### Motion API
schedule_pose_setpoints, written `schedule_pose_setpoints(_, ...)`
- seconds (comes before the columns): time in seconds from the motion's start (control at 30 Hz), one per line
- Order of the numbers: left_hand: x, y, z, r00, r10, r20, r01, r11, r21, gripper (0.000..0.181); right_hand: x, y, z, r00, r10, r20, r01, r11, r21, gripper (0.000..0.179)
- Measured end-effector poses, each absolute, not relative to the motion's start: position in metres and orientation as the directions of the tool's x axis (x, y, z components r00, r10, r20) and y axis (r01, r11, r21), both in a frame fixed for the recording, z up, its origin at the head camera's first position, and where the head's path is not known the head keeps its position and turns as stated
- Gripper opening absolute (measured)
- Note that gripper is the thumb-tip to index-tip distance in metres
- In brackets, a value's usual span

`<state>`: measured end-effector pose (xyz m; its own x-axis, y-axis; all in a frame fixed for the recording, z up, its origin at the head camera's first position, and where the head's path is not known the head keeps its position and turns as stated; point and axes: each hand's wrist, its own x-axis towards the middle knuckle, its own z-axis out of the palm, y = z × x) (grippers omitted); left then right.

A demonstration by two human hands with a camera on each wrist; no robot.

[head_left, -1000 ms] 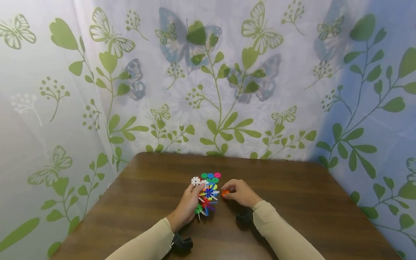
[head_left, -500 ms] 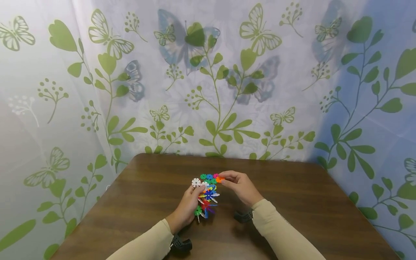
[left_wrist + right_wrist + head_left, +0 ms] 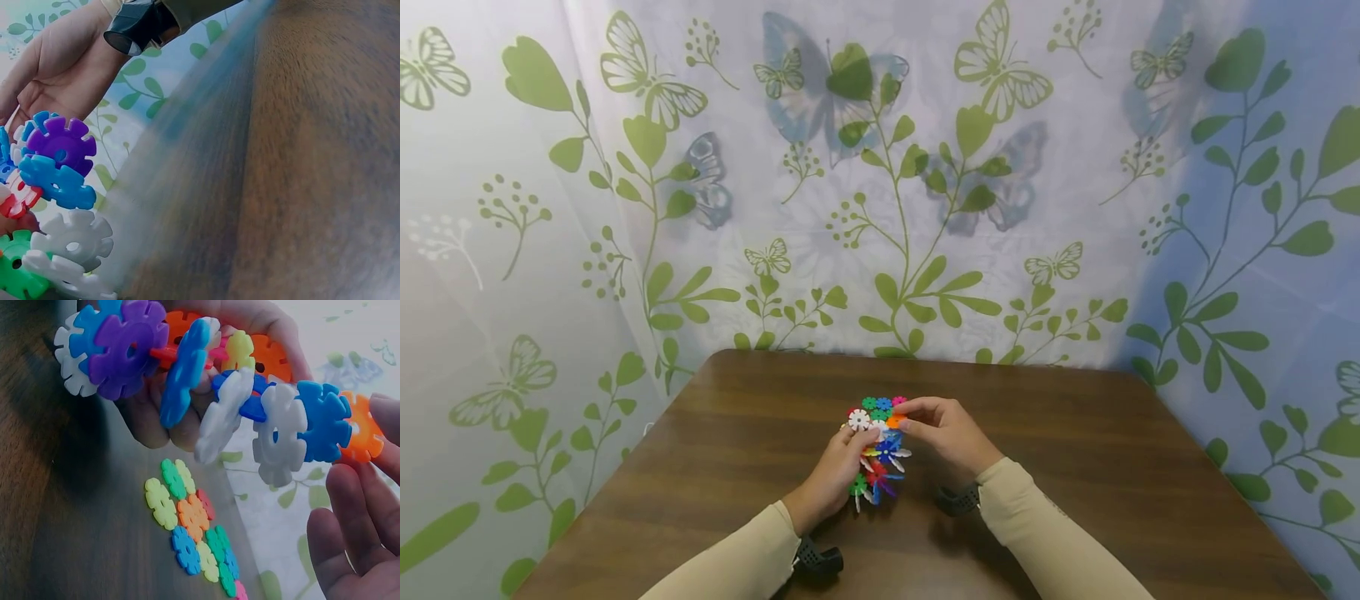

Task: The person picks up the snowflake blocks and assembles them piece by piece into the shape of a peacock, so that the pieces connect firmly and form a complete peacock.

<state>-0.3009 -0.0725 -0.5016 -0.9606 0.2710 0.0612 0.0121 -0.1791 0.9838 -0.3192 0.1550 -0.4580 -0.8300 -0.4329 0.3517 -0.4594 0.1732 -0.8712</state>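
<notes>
My left hand (image 3: 831, 477) grips a cluster of interlocking snowflake discs (image 3: 880, 477) in many colours above the table. In the right wrist view, a purple disc (image 3: 131, 353) stands at one end of the cluster. White discs (image 3: 279, 432) and a blue disc (image 3: 323, 420) run toward the other end. There, my right hand (image 3: 953, 437) pinches an orange snowflake disc (image 3: 362, 428) between thumb and fingertips, its edge right at the blue disc. The left palm is largely hidden behind the cluster.
Several loose snowflake discs (image 3: 194, 515) lie flat on the brown wooden table (image 3: 1060, 467), beyond and beneath the cluster. Black wrist mounts (image 3: 820, 560) sit under both wrists. A patterned curtain (image 3: 925, 183) hangs behind the table's far edge.
My right hand has carried the orange disc up and leftward from beside the cluster to its upper right end. The left hand keeps its grip, with the cluster slightly turned.
</notes>
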Motion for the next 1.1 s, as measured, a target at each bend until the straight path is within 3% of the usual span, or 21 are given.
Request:
schedule_pose_setpoints(0.3, -0.3, -0.0721, -0.5014, -0.954, 0.284, 0.095, 0.049, -0.166, 0.985, 0.045, -0.3194, 0.1543, -0.4591, -0.826, -0.449, 0.34, -0.428, 0.109, -0.897, 0.027)
schedule_pose_setpoints(0.57, -0.2994, -0.0733, -0.4989, -0.953, 0.289, 0.092, 0.054, -0.138, 0.989, 0.046, -0.3219, 0.1552, -0.4583, -0.836, -0.464, 0.292, -0.311, -0.038, -0.95, 0.027)
schedule_pose_setpoints(0.83, -0.2996, -0.0763, -0.4941, -0.941, 0.323, 0.105, 0.088, -0.066, 0.994, 0.052, -0.3207, 0.1579, -0.4535, -0.826, -0.49, 0.277, -0.312, -0.01, -0.95, 0.028)
schedule_pose_setpoints(1.1, -0.2992, -0.0772, -0.4943, -0.929, 0.328, 0.171, 0.186, 0.014, 0.982, 0.043, -0.3239, 0.1611, -0.456, -0.814, -0.5, 0.295, -0.367, 0.049, -0.929, 0.022)
